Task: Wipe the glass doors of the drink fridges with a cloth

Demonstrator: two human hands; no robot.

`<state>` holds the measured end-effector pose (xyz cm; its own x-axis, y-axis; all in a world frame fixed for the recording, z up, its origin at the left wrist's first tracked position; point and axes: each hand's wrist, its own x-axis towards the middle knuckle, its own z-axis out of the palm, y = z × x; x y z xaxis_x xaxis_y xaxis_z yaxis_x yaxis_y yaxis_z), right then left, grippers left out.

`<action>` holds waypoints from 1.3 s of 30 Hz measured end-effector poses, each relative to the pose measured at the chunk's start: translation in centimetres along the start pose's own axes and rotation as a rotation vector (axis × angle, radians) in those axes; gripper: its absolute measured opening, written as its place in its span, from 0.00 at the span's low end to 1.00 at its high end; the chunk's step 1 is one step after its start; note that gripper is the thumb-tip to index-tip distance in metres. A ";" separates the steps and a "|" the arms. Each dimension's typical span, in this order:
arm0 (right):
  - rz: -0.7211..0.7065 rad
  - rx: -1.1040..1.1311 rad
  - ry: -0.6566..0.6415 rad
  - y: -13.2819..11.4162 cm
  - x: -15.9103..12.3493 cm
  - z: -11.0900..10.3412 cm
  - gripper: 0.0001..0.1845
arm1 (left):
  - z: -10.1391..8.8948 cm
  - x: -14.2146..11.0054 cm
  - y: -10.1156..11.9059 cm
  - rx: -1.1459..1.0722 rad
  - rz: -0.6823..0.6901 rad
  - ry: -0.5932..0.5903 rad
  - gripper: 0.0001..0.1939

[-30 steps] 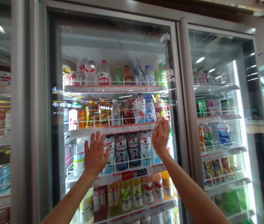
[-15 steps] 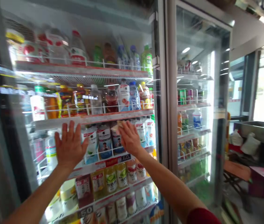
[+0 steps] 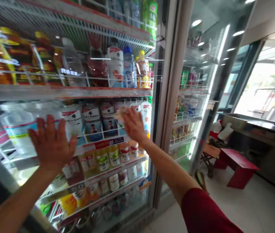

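Observation:
My left hand (image 3: 51,142) lies flat on the glass door (image 3: 98,58) of a drinks fridge, fingers spread, holding nothing. My right hand (image 3: 132,125) presses a small pale cloth (image 3: 120,114) against the same glass, further right and a little higher. Behind the glass, white-labelled bottles (image 3: 108,116) stand in a row on a wire shelf just beyond both hands. The shelf below holds yellow and pink drinks (image 3: 114,155). A red sleeve (image 3: 205,210) covers my right upper arm.
The door's metal frame (image 3: 168,97) runs down just right of my right hand. A second glass-door fridge (image 3: 195,97) stands beyond it. At the right are a red bench (image 3: 236,161), a wooden stool (image 3: 209,152) and a steel counter (image 3: 256,124).
The view has swung down and to the right. My right hand with the cloth has dropped from the upper shelf level and slid left across the glass. The left hand stays flat on the door.

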<state>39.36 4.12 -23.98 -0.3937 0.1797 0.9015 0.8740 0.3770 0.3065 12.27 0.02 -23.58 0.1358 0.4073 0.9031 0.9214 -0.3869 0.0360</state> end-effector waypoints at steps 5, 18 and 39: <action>0.632 0.078 0.407 3.3 1.4 1.3 0.27 | 1.6 -2.2 0.3 0.262 0.064 0.159 0.36; 0.506 0.122 0.531 0.9 -4.2 2.6 0.29 | 2.3 -4.1 1.4 0.302 -0.003 0.168 0.38; 0.057 0.228 0.213 2.6 -10.4 2.9 0.25 | 2.2 -10.6 5.0 0.414 -0.123 -0.104 0.31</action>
<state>44.87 5.89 -33.51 -0.2564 0.0212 0.9663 0.7970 0.5703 0.1989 16.24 -4.41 -33.97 0.0322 0.5193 0.8540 0.9983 0.0249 -0.0527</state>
